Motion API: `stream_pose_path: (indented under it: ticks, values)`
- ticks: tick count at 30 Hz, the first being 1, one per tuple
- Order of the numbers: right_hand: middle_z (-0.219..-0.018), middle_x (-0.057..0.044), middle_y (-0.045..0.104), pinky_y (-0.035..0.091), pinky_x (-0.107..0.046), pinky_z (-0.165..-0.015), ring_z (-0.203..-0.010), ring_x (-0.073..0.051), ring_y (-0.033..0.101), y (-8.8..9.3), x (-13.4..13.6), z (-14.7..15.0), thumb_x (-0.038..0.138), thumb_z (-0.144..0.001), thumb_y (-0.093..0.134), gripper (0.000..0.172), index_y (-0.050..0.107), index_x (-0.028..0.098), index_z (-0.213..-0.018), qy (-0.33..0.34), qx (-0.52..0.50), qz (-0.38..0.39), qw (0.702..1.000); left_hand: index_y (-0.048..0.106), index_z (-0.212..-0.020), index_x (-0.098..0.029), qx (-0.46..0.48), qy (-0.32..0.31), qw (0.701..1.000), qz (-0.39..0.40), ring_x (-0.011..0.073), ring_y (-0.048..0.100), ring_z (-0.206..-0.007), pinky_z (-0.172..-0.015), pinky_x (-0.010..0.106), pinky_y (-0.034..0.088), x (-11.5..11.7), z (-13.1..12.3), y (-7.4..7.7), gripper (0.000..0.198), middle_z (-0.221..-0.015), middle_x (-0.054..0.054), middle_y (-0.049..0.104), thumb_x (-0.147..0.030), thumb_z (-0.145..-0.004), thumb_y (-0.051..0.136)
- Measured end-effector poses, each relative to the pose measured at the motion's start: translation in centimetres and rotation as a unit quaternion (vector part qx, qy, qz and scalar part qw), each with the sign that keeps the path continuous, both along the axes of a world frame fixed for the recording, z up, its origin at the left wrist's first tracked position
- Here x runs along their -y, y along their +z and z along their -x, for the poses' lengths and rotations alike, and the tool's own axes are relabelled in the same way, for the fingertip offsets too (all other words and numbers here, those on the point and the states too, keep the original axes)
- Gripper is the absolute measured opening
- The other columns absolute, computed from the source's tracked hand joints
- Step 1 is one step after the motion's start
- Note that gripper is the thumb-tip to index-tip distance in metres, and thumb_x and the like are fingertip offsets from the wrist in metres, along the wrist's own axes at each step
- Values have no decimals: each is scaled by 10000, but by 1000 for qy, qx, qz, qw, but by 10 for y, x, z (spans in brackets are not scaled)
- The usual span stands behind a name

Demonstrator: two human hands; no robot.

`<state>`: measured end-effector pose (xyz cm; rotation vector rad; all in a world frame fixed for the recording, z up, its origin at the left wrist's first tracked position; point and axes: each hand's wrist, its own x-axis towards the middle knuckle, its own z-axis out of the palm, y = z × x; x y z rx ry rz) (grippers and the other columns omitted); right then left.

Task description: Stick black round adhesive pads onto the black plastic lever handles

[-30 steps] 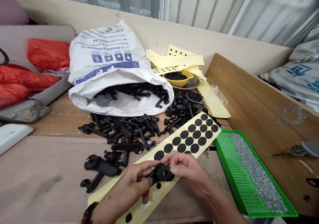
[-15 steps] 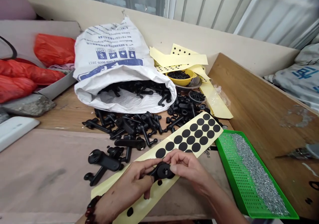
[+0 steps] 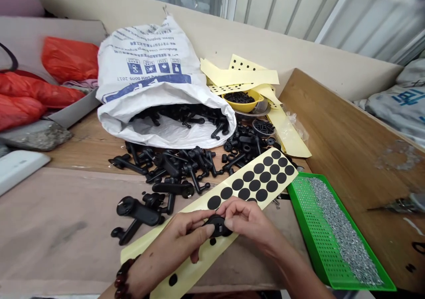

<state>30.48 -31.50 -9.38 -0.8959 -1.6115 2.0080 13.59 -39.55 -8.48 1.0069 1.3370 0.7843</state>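
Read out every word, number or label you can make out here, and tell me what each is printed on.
"0009-2017": upside down on the white sack
"Manufacturer: China": upside down on the same sack
"Address:": upside down, above that line
The sack's other small lines and blue band: too blurred or folded to read
Blue characters on the grey sack at right: too blurred and partial to read

We're in a small assembly workshop, prob. a shed-type unit: corrugated metal wall [image 3: 279, 11] beyond a rough plywood workbench [image 3: 83, 155]. On it, a woven sack [image 3: 142, 68] of black plastic parts [image 3: 172, 166], a green perforated tray [image 3: 310, 246] of tiny silver screws [image 3: 341, 237], a sheet of black adhesive dots [image 3: 255, 179], plus yellow backing strips [image 3: 239, 77], i.e. bulk piecework stock.
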Motion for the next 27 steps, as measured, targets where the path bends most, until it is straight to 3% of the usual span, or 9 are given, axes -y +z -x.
stream_pose_path:
  ticks: [3,6,11,14,17,20,22,24,27]
  values:
    - [-905,-50,550,402,-265,-654,-802,-161,517,-4,1,0,212,-648,598,84,537,169,-610,0,4,-13,1000,616,-1079,-153,12,12,1000,10,75,448,-463,-462,189,346,1,-1,-7,409,-689,-6,583,-414,-768,565]
    - [-902,-48,550,412,-251,-626,-786,-152,523,-8,4,2,167,-641,565,62,525,171,-593,-5,19,-39,999,597,-1014,-143,22,38,999,10,94,488,-490,-497,194,380,2,-3,-13,369,-612,-33,532,-407,-757,577]
    - [-836,-33,555,431,-232,-601,-768,-144,538,-8,9,5,128,-664,536,99,517,180,-581,-3,33,-134,990,561,-864,-161,-19,75,997,-16,83,380,-431,-422,188,343,5,-7,-27,345,-520,-81,387,-491,-762,563]
    - [-830,-40,580,441,-243,-627,-789,-156,551,-7,11,1,160,-722,559,112,577,172,-612,6,50,-159,986,569,-873,-170,-32,86,995,-28,84,355,-460,-429,184,336,8,-8,-30,334,-537,-75,391,-486,-763,570]
    - [-952,-79,621,455,-288,-734,-815,-164,575,-12,12,-4,298,-778,594,177,675,144,-744,12,-10,-14,1000,582,-875,-173,-14,128,991,-34,85,359,-479,-441,180,329,12,-10,-26,338,-547,-67,430,-478,-734,608]
    - [-947,-102,647,454,-314,-769,-784,-160,608,-21,14,-6,372,-779,623,292,671,123,-924,-7,-87,151,985,584,-858,-171,16,187,982,-32,87,373,-471,-450,187,342,17,-11,-21,350,-535,-69,445,-474,-695,644]
    - [-923,-97,658,453,-308,-742,-771,-160,619,-25,15,-4,388,-782,630,377,601,151,-1074,-33,-110,184,976,587,-847,-172,28,204,978,-26,91,394,-465,-455,196,351,20,-11,-20,348,-536,-65,465,-473,-685,655]
    - [-913,-73,649,448,-295,-708,-742,-150,611,-24,18,0,406,-801,610,430,527,189,-1163,-41,-104,148,983,589,-844,-176,22,213,977,-26,92,415,-462,-457,199,341,23,-11,-20,339,-540,-62,485,-471,-691,656]
    - [-846,-19,612,429,-258,-671,-708,-131,569,-18,31,12,376,-865,527,322,540,213,-1143,4,-27,-30,999,587,-868,-189,6,212,977,-29,88,426,-453,-448,194,322,33,-7,-21,336,-524,-68,483,-476,-706,653]
